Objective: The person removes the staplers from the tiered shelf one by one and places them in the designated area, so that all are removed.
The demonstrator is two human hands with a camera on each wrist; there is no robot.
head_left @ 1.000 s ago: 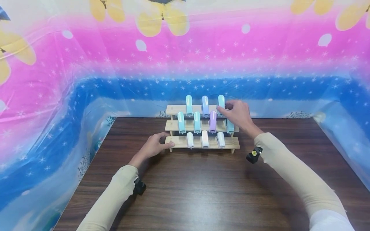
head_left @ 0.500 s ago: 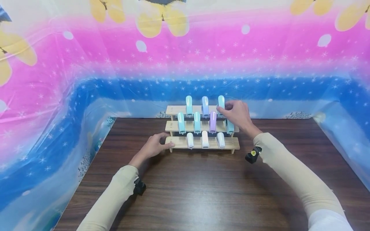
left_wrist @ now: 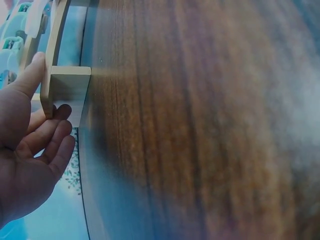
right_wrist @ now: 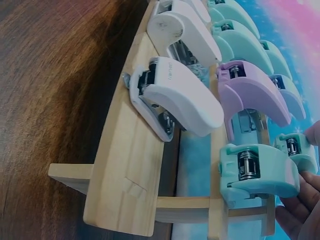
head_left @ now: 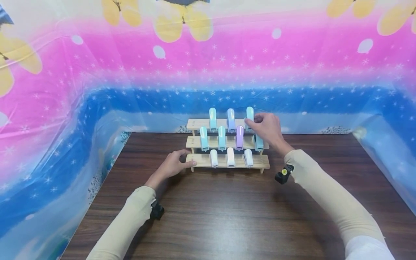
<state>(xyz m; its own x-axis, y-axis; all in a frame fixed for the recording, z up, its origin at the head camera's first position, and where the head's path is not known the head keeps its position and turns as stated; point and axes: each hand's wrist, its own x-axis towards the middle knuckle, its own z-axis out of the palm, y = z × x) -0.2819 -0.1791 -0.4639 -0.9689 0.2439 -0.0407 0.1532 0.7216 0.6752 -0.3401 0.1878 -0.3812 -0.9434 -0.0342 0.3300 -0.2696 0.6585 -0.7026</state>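
Observation:
A three-tier wooden rack stands on the table with staplers on every shelf. My left hand grips the left end of its bottom shelf; in the left wrist view the thumb lies over the board and the fingers curl below. At the top right, my right hand pinches a mint stapler between thumb and fingers. That stapler is partly covered by another mint stapler in the right wrist view. My fingertips behind it are hidden in the head view.
A mint and a blue-lilac stapler share the top shelf. The middle shelf bears several mint staplers and a purple one. White or pale staplers line the bottom shelf. Behind the brown table hangs a patterned cloth.
The top-right mint stapler has shifted very slightly to the right in my right hand's pinch. My left hand stays in place on the rack.

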